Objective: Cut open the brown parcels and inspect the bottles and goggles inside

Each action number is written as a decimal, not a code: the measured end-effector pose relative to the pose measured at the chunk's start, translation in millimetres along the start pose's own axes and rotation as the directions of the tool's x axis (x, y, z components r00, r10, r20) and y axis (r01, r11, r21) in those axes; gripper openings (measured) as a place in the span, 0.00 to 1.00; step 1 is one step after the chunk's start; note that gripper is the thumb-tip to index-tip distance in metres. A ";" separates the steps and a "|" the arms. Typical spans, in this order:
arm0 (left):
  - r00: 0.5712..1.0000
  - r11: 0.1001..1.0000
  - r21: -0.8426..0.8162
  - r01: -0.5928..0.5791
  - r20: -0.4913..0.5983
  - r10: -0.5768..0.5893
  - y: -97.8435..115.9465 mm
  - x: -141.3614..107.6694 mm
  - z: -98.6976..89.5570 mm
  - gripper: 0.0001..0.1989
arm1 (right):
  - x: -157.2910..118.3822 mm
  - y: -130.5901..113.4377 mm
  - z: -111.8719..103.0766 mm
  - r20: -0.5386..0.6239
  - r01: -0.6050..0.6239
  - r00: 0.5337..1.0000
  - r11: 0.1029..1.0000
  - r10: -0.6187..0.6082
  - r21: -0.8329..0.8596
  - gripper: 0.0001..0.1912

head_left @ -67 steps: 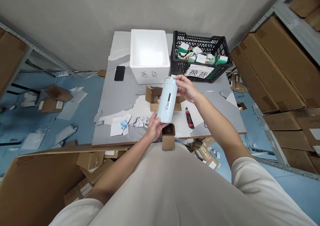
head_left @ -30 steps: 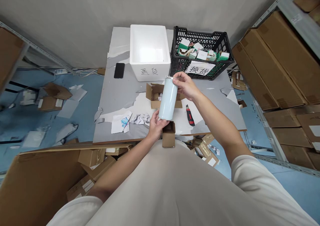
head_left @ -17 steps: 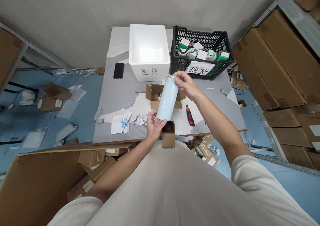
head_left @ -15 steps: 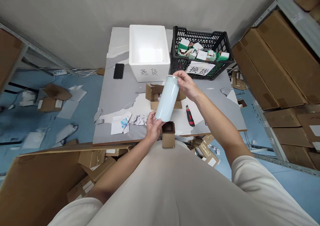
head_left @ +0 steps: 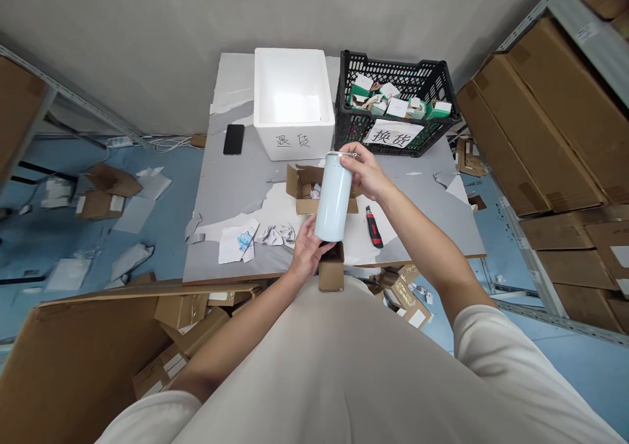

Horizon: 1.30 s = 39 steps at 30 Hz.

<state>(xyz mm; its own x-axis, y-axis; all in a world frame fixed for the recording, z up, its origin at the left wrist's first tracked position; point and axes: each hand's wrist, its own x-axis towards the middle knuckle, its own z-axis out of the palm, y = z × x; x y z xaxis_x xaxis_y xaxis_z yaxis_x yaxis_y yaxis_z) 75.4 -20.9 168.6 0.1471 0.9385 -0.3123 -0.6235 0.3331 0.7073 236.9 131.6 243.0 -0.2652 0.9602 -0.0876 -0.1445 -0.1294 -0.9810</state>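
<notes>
A pale blue cylinder (head_left: 333, 198), shiny and with a metallic rim, is held over the front of the table, tilted slightly. Fingers of my right hand (head_left: 364, 169) grip its upper end. My left hand (head_left: 306, 251) supports the lower end from the left and below. Behind the cylinder stands an open cardboard box (head_left: 304, 206) with crumpled paper inside. A narrow open carton (head_left: 331, 277) lies at the table's front edge, just under the cylinder. The red and black cutter (head_left: 374, 228) rests to the right.
On the table (head_left: 417, 215) stand a white foam box (head_left: 293, 144) and a black crate (head_left: 398, 136) holding small green-white boxes. A phone (head_left: 234, 139) and papers (head_left: 236, 244) lie left. Boxes fill a large carton (head_left: 88, 359) below and the right shelf (head_left: 531, 169).
The cylinder has turned more upright, its lower end moving right. My left hand has shifted right with it, and my right fingers have moved across its top.
</notes>
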 end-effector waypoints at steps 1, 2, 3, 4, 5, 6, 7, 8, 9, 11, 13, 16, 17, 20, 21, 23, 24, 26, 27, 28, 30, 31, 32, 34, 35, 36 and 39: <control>0.999 0.997 0.055 -0.045 -0.026 0.046 -0.9 0.3 0.0 0.34 | -1.0 -1.5 0.6 -0.008 -0.006 1.000 1.000 0.006 -0.020 0.23; 0.996 0.992 0.106 -0.072 -0.051 0.078 -1.5 0.6 0.1 0.34 | -2.1 -3.2 1.1 -0.018 -0.009 1.000 0.999 0.008 -0.039 0.23; 0.993 0.986 0.142 -0.085 -0.073 0.096 -1.9 1.0 0.1 0.34 | -3.4 -5.3 1.5 -0.023 -0.010 1.000 0.998 0.008 -0.054 0.24; 0.991 0.983 0.160 -0.085 -0.087 0.100 -2.0 1.3 -0.1 0.32 | -4.8 -7.6 1.6 -0.018 -0.007 1.000 0.998 0.006 -0.065 0.24; 0.992 0.984 0.159 -0.075 -0.092 0.090 -1.7 1.6 -0.5 0.30 | -6.1 -10.1 1.5 -0.003 -0.002 1.000 0.998 0.002 -0.067 0.25; 0.994 0.988 0.142 -0.054 -0.088 0.067 -1.1 1.8 -1.1 0.29 | -7.4 -12.6 1.1 0.023 0.003 1.000 0.998 -0.002 -0.063 0.26; 0.996 0.993 0.112 -0.025 -0.080 0.034 -0.4 1.9 -1.8 0.27 | -8.5 -14.7 0.4 0.058 0.005 0.998 0.999 -0.002 -0.052 0.27; 0.997 0.997 0.078 0.009 -0.071 -0.004 0.4 1.9 -2.5 0.27 | -9.6 -16.4 -0.3 0.095 0.003 0.996 0.999 0.001 -0.037 0.27; 0.997 0.998 0.047 0.049 -0.060 -0.046 1.0 1.6 -3.0 0.27 | -10.5 -17.4 -1.0 0.126 -0.005 0.992 1.000 0.007 -0.022 0.28; 0.992 0.992 0.010 0.125 -0.038 -0.124 1.2 0.6 -3.1 0.31 | -11.5 -17.1 -1.7 0.154 -0.024 0.988 1.000 0.024 -0.002 0.28; 0.985 0.985 0.010 0.174 -0.016 -0.174 -0.1 -0.9 -2.1 0.34 | -11.5 -14.2 -1.0 0.129 -0.035 0.991 0.999 0.035 -0.003 0.27; 0.980 0.979 0.031 0.199 0.013 -0.200 -3.4 -1.1 -2.3 0.34 | -10.1 -9.3 1.1 0.059 -0.026 0.998 0.999 0.028 -0.024 0.26; 0.980 0.980 0.047 0.194 0.023 -0.195 -3.8 0.2 -4.4 0.34 | -9.8 -8.3 1.4 0.040 -0.019 0.999 0.999 0.020 -0.030 0.25; 0.997 0.983 0.172 0.069 0.010 -0.072 0.2 7.9 -21.2 0.32 | -11.4 -6.7 -0.6 -0.009 0.016 1.000 0.998 -0.017 -0.053 0.24; 1.000 0.971 0.241 0.004 -0.003 -0.003 3.4 11.1 -30.7 0.29 | -13.5 -6.0 -2.3 -0.030 0.033 0.999 0.997 -0.035 -0.065 0.24; 0.994 0.907 0.410 -0.099 0.002 0.107 10.8 16.6 -53.9 0.25 | -20.9 -3.0 -6.6 -0.080 0.077 0.993 0.992 -0.085 -0.096 0.24; 0.992 0.857 0.502 -0.120 0.033 0.119 14.0 18.4 -66.5 0.27 | -26.3 -0.5 -8.7 -0.103 0.107 0.988 0.988 -0.119 -0.112 0.25; 0.990 0.736 0.665 -0.129 0.128 0.058 16.0 19.9 -90.0 0.38 | -39.8 6.2 -11.4 -0.133 0.179 0.971 0.973 -0.198 -0.145 0.25; 0.986 0.681 0.720 -0.133 0.169 0.015 14.1 19.9 -99.5 0.43 | -47.5 10.1 -11.8 -0.140 0.213 0.962 0.963 -0.236 -0.163 0.24; 0.979 0.642 0.754 -0.138 0.202 -0.026 10.3 19.8 -106.7 0.48 | -55.6 14.1 -11.5 -0.146 0.239 0.953 0.954 -0.267 -0.184 0.24; 0.967 0.629 0.761 -0.155 0.246 -0.059 -2.1 20.3 -113.5 0.53 | -71.1 22.0 -9.4 -0.156 0.263 0.940 0.935 -0.304 -0.236 0.23; 0.964 0.647 0.743 -0.171 0.263 -0.048 -9.6 21.2 -113.4 0.54 | -77.8 25.8 -8.1 -0.160 0.264 0.936 0.927 -0.313 -0.266 0.23; 0.960 0.666 0.721 -0.193 0.278 -0.022 -17.2 22.5 -111.4 0.54 | -83.6 29.7 -6.9 -0.162 0.263 0.934 0.919 -0.319 -0.293 0.23; 0.952 0.673 0.693 -0.257 0.303 0.052 -30.5 25.9 -104.4 0.53 | -91.6 37.7 -5.6 -0.164 0.263 0.930 0.906 -0.330 -0.333 0.22; 0.946 0.657 0.696 -0.290 0.314 0.084 -35.3 27.7 -100.5 0.53 | -94.1 41.8 -5.7 -0.163 0.264 0.928 0.900 -0.335 -0.346 0.22; 0.940 0.632 0.709 -0.315 0.326 0.102 -38.7 29.4 -96.8 0.52 | -95.8 46.0 -6.3 -0.160 0.268 0.927 0.895 -0.340 -0.356 0.21; 0.931 0.568 0.750 -0.339 0.354 0.088 -40.9 33.0 -88.9 0.50 | -99.1 57.5 -9.9 -0.113 0.308 0.920 0.871 -0.375 -0.382 0.18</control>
<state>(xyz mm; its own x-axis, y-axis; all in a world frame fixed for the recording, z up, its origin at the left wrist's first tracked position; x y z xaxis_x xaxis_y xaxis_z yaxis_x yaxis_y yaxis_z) 37.5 -11.7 73.0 0.3539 0.9353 -0.0041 0.1720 -0.0608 0.9832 264.2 31.4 193.6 -0.0817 0.9600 0.2678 0.1562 0.2777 -0.9479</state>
